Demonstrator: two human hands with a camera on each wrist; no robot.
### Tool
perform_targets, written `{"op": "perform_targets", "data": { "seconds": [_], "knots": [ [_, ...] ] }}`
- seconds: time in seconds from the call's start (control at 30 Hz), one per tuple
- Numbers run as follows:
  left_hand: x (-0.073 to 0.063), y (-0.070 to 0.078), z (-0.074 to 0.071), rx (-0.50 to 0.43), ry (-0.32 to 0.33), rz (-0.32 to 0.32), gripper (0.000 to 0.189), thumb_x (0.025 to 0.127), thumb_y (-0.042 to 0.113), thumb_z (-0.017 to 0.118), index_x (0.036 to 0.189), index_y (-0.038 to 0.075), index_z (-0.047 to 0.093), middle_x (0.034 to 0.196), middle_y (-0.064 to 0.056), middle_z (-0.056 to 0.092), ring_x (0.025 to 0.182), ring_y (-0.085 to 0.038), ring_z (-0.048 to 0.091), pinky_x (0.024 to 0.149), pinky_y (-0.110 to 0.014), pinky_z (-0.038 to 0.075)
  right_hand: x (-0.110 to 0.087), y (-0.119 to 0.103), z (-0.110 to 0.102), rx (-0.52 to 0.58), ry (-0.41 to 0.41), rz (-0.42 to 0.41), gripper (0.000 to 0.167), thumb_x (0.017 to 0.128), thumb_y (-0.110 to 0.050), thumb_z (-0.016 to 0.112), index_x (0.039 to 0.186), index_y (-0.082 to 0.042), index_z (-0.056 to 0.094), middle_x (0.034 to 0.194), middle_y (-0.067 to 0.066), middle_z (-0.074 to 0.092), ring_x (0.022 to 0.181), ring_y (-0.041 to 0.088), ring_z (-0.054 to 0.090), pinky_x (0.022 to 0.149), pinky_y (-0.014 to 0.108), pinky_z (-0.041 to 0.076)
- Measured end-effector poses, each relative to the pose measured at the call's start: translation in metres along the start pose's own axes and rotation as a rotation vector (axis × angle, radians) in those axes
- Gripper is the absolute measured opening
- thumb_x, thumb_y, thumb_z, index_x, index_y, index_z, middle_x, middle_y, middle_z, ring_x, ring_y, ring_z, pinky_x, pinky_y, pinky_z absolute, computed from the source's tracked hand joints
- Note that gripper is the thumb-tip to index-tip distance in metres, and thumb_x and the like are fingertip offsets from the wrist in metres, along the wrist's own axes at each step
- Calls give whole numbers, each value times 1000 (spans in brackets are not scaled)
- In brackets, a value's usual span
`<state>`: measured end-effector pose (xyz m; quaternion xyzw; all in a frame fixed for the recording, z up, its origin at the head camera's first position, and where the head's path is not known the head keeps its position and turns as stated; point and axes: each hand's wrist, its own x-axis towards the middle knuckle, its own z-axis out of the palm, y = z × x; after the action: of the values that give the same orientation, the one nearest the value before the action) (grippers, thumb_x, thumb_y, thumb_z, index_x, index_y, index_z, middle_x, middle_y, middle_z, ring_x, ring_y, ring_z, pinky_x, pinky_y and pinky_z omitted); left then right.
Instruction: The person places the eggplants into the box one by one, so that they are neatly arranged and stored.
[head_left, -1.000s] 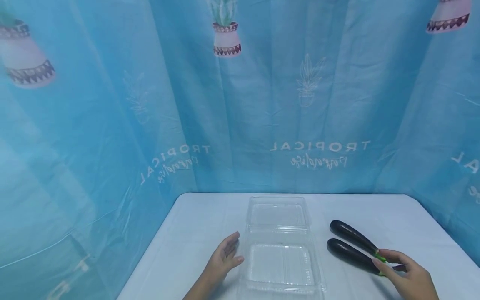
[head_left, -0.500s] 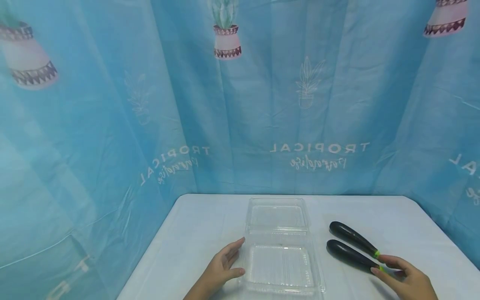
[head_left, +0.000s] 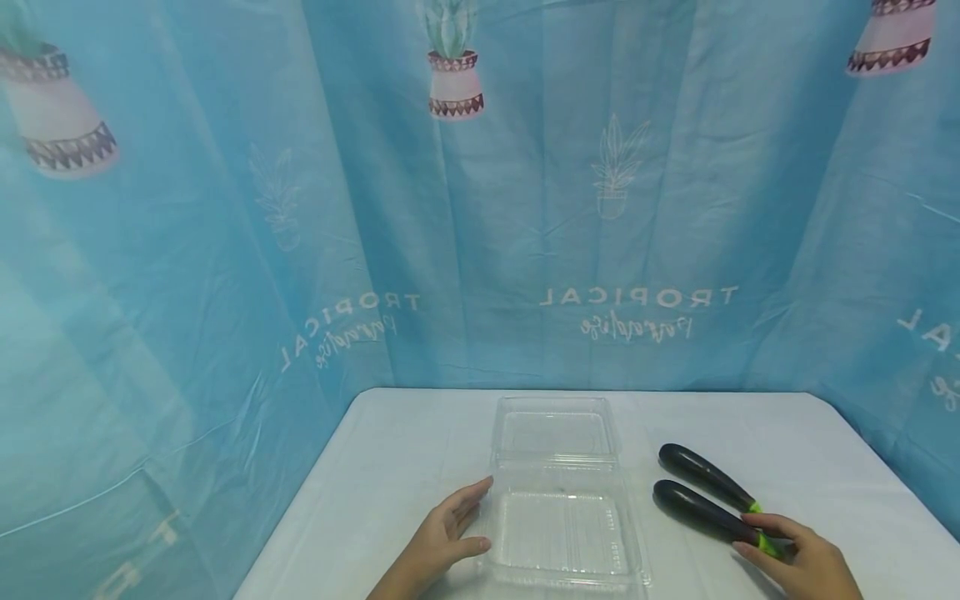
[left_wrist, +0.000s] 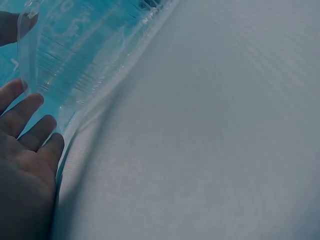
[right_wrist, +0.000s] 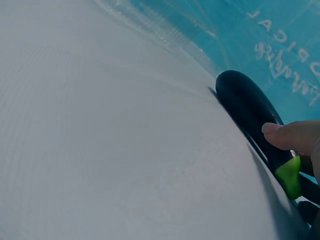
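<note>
My right hand [head_left: 802, 560] pinches the nearer eggplant [head_left: 701, 510] close to its green cap, thumb on one side and fingers on the other. In the right wrist view the thumb [right_wrist: 290, 135] lies on the dark skin of that eggplant [right_wrist: 245, 107], which stays low over the white cloth. A second eggplant [head_left: 703, 475] lies just behind it, nearly parallel. My left hand [head_left: 442, 533] is at the left edge of a clear plastic clamshell container [head_left: 558, 533], its fingers loosely extended and thumb apart. The left wrist view shows the fingertips [left_wrist: 35, 100] right at the plastic rim [left_wrist: 27, 55].
The container's lid [head_left: 555, 432] lies folded back toward the far side of the white-covered table [head_left: 405, 442]. Blue curtains [head_left: 495, 250] with printed plants and lettering hang behind and on both sides.
My right hand has slid forward and left from the stem end, past the green cap of the nearer eggplant. My left hand has come rightward to the container's edge.
</note>
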<state>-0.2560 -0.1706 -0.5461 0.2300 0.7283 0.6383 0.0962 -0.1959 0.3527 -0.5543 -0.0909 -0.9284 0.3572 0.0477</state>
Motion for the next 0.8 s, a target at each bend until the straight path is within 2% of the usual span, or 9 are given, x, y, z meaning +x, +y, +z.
{"op": "perform_targets", "data": {
  "seconds": [0.27, 0.47, 0.8],
  "knots": [
    [1, -1, -1, -9, -9, -1, 67, 97, 8, 78, 156, 3, 45, 165, -9, 40, 154, -31, 30, 119, -28, 32, 0, -1, 2, -22, 0, -59, 69, 82, -49, 90, 127, -1, 72, 124, 36, 65, 116, 59, 59, 91, 69, 53],
    [0, -1, 1, 0, 0, -5, 67, 97, 11, 78, 156, 4, 46, 164, -7, 41, 154, -31, 30, 119, -29, 32, -3, -1, 2, -35, 48, -108, 59, 82, -37, 92, 124, 0, 73, 119, 33, 68, 112, 56, 62, 88, 66, 56],
    [-1, 0, 1, 14, 8, -1, 67, 96, 12, 79, 155, 7, 47, 164, -4, 42, 153, -28, 32, 119, -28, 32, -4, 3, 5, -20, 124, -150, 50, 82, -29, 92, 120, -1, 76, 111, 27, 73, 102, 49, 68, 82, 61, 59]
  ]
}}
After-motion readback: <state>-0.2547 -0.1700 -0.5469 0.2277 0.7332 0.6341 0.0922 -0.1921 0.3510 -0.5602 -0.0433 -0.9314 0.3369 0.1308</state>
